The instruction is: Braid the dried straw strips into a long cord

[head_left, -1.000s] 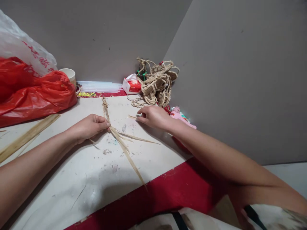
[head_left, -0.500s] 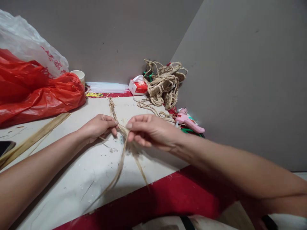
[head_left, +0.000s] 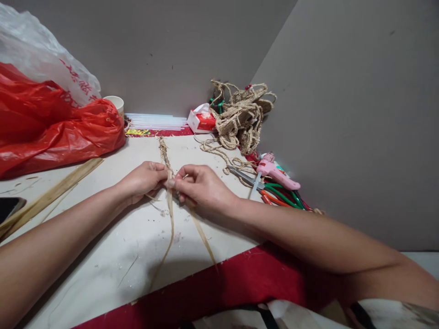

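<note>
A braided fibre cord [head_left: 163,151] runs up the white board from between my two hands. My left hand [head_left: 146,182] pinches the cord's lower end between thumb and fingers. Close against it, my right hand [head_left: 202,185] is closed on the fibre strands, thumb tip near the left fingertips. One pale strand [head_left: 171,224] hangs down from the pinch, and another strand [head_left: 204,237] slants down to the right below my right hand. The exact crossing of the strands is hidden by my fingers.
Red bag [head_left: 58,132], paper cup [head_left: 115,105] and dry leaf strips [head_left: 51,196] lie left, beside a dark phone [head_left: 10,208]. Clear sticks [head_left: 156,121], a tissue box [head_left: 202,119] and coiled rope [head_left: 240,119] sit behind. Right are a pink glue gun [head_left: 276,172] and green-handled scissors [head_left: 281,194].
My right hand has moved left and closer to my left hand. The hanging strand now falls straighter from the pinch. More of the scissors shows, and the view has shifted slightly.
</note>
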A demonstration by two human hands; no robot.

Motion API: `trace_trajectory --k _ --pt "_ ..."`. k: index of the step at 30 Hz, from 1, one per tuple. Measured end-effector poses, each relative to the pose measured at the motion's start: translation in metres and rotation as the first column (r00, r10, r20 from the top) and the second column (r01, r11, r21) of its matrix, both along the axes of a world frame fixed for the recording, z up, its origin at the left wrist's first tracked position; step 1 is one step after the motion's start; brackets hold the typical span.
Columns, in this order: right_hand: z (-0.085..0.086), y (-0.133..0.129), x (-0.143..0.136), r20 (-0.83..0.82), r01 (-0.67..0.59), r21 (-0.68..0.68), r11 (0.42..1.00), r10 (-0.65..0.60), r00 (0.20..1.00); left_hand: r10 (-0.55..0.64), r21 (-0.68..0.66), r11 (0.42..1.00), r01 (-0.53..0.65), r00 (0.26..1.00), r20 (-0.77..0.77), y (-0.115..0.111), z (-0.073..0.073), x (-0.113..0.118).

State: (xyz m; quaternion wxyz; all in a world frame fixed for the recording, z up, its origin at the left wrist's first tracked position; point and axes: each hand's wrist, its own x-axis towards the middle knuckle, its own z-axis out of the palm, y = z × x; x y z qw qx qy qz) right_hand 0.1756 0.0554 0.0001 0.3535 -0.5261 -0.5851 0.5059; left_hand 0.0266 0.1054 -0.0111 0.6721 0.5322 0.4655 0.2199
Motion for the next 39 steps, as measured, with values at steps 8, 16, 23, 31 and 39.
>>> trace_trajectory --k 8,16,23,31,39 --pt "0.001 0.030 0.022 0.270 -0.057 0.173 0.983 0.008 0.963 -0.031 0.003 1.000 0.031 0.999 0.011 0.002 -0.001 -0.001" --pt "-0.007 0.050 0.024 0.002 -0.277 -0.259 0.925 0.288 0.958 -0.052 0.000 0.999 0.052 0.997 0.048 0.002 -0.002 -0.002" --pt "0.004 0.055 0.030 0.116 -0.353 -0.215 0.911 0.382 0.917 -0.062 0.043 0.997 0.061 0.998 0.012 0.004 -0.005 -0.002" --pt "0.000 0.057 0.027 0.019 -0.342 -0.299 0.891 0.364 0.931 -0.066 0.088 0.994 0.068 0.997 -0.028 0.004 -0.004 0.000" --pt "-0.005 0.060 0.030 0.007 -0.340 -0.274 0.900 0.355 0.935 -0.083 0.126 0.988 0.088 0.996 -0.045 0.005 -0.008 -0.001"
